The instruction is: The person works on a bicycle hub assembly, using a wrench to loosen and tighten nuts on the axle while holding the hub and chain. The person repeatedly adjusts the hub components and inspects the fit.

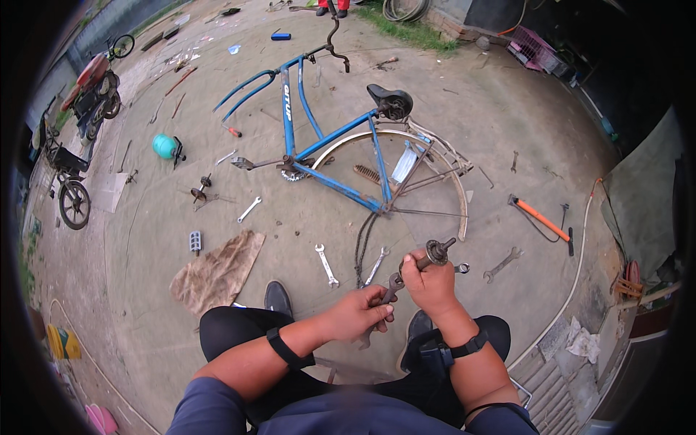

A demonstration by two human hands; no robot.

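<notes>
My right hand (430, 284) is closed around a bicycle wheel hub (436, 253), its flange and axle end pointing up and right. An old dark wrench (392, 287) is in my left hand (359, 312). Its upper jaw meets the near end of the hub; whether it grips a nut there is hidden. Beside my right hand shows the ring end of a spanner (462, 268); I cannot tell if it is held or lies behind. Before me a blue bicycle frame (288, 117) lies on its side without wheels, with saddle (392, 103), curved fender (462, 204) and dangling chain (360, 250).
Several wrenches, including an open-end wrench (326, 265), lie around. A brown cloth (223, 272) and grey pedal (196, 242) are leftward; an orange hand pump (544, 220) and pale hose (577, 266) are rightward. A teal round object (164, 146) sits farther off. Another person's legs (333, 8) stand beyond.
</notes>
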